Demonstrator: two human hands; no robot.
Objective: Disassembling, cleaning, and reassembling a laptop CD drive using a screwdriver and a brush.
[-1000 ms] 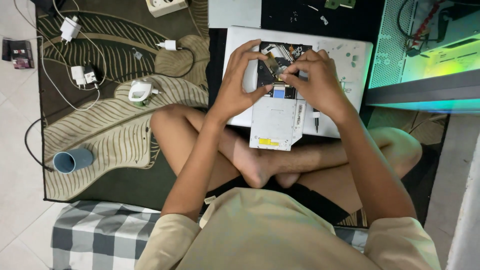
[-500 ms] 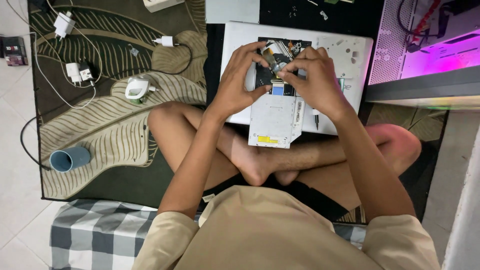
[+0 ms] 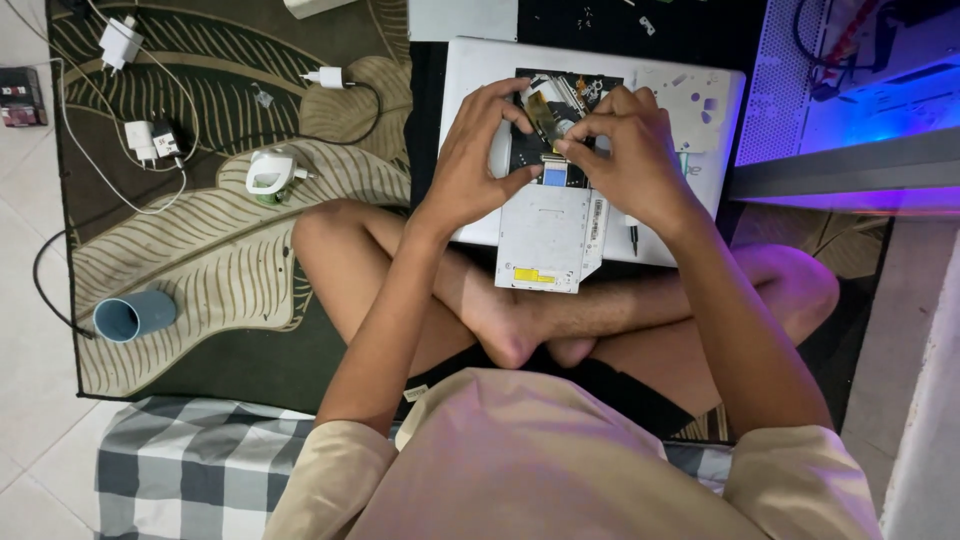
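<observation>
Seen from above, a cross-legged person on a rug (image 3: 230, 270) is shown working on a white laptop (image 3: 700, 110) turned underside up in front of the knees. An open bay (image 3: 565, 100) in the casing exposes dark circuitry, and a silver drive (image 3: 548, 240) lies half drawn out of it toward the lap, probably so that the parts behind can be reached. The left hand (image 3: 470, 165) is curled against the bay's left edge, thumb and fingers pressed on the casing, apparently to steady it. The right hand (image 3: 625, 155) is pinched with its fingertips (image 3: 570, 148) at a small blue tab (image 3: 555, 177) just above the drive; whether the tab is actually gripped cannot be told.

On the rug to the left, several white chargers (image 3: 150, 140) and their cables (image 3: 70, 130) are scattered, with a white plug adapter (image 3: 270, 175) near the left knee. A blue cup (image 3: 135, 315) lies on its side further out. A computer case (image 3: 850, 90) glowing blue stands at the right. Small screws (image 3: 645, 20) rest on a dark mat beyond the laptop. The hands themselves cover much of the bay.
</observation>
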